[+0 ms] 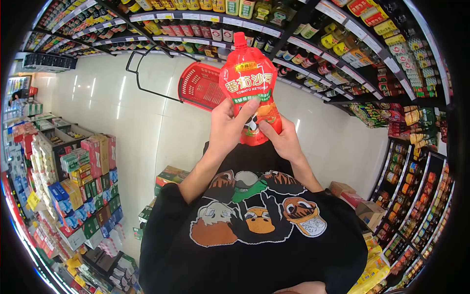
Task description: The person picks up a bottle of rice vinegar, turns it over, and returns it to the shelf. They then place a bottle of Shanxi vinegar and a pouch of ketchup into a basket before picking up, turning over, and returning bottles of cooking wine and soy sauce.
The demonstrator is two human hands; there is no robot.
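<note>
Left hand (226, 131), right hand (285, 141) clamping on lower half of ketchup pouch (247, 81), thumbs pressing front, fingers wrapping behind. Holding it upright, label facing eyes, seemingly for reading. Basket (200, 85) lying beyond fingertips.

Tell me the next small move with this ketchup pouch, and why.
Probably lower the ketchup pouch toward the red basket. The left hand and the right hand both grip its lower half with the label facing the camera, and the basket sits on the floor ahead, behind the pouch.
</note>
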